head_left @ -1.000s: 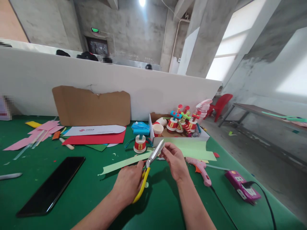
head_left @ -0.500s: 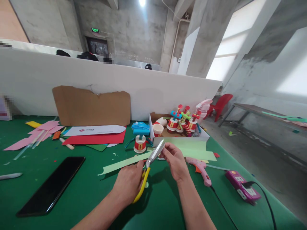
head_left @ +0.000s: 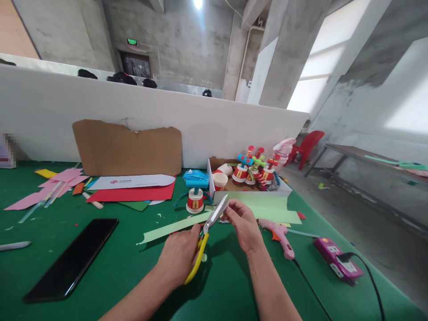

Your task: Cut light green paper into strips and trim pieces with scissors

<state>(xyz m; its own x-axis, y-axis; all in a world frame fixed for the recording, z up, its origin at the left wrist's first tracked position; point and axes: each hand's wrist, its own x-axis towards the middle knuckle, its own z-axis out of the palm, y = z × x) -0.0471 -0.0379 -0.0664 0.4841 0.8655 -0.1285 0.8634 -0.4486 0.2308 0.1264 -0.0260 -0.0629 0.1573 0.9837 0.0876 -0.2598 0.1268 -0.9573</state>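
My left hand (head_left: 180,252) is closed around the yellow-handled scissors (head_left: 197,263), whose metal blades point up and to the right. Close by the blade tips, my right hand (head_left: 243,224) has its thumb and fingers pinched together. What sits between those fingertips is too small or hidden to make out. A pale green paper strip (head_left: 170,228) runs from beyond my left hand toward the blades, its right end passing behind them. Just past the scissors stands a small paper-cup figure (head_left: 195,203) with a red band and dark teal coiled paper arms.
A box (head_left: 254,194) of paper-cup figures stands behind green paper (head_left: 270,207). A pink glue gun (head_left: 279,236) and a purple power strip (head_left: 337,261) with cords lie right. The phone (head_left: 72,258), red paper (head_left: 133,194) and pink paper (head_left: 65,180) lie left.
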